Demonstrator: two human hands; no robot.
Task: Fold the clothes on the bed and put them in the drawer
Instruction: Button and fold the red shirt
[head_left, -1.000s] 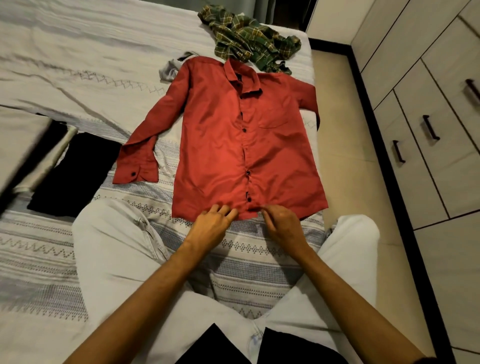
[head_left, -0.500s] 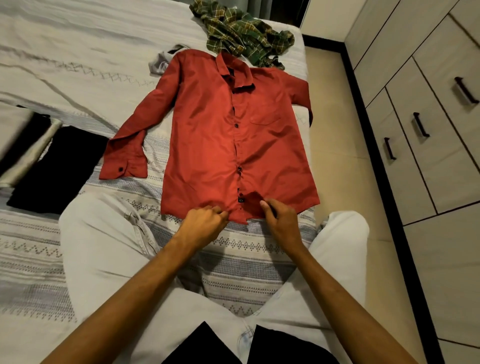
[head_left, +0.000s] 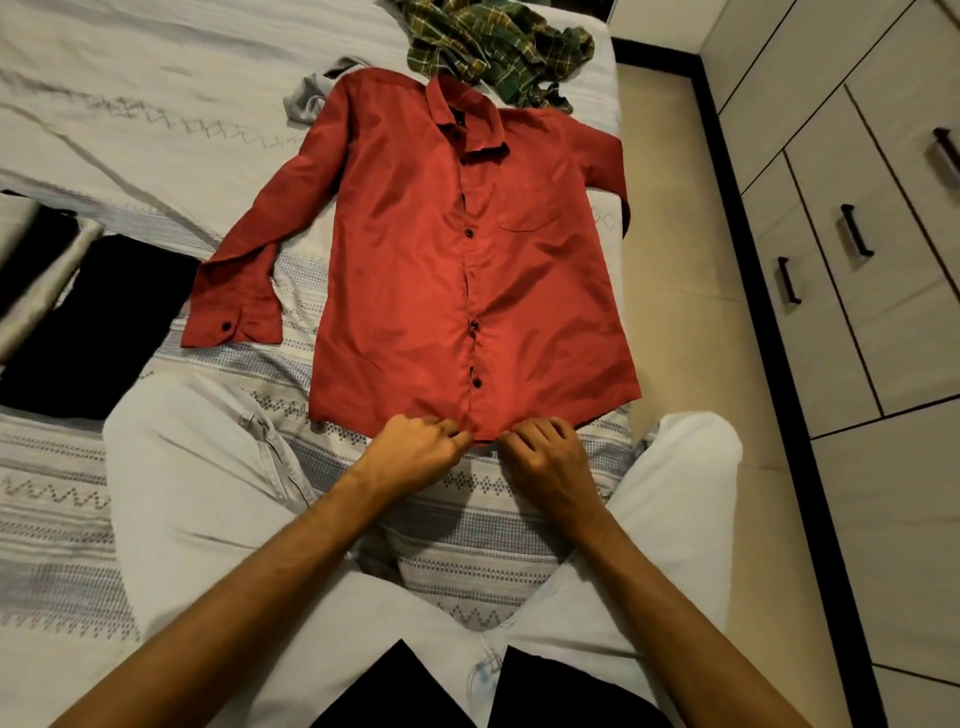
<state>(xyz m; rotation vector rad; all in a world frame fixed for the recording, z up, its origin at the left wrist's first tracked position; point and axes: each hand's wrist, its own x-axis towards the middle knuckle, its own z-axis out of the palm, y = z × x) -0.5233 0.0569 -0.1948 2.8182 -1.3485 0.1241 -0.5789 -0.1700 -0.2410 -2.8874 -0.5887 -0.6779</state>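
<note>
plaid shirt (head_left: 498, 49) cut off at top edge, red shirt (head_left: 467, 260) right sleeve draped over bed (head_left: 130, 104) edge, fingertips of both hands tucked at hem

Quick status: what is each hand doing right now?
Left hand: pinching the hem of the red shirt.
Right hand: fingers curled on the same hem.

Bare forearms (head_left: 291, 566), no sleeves showing; pale, off-white trousers (head_left: 197, 499) with a side seam — dark top's hem (head_left: 395, 680) near the bottom edge.
</note>
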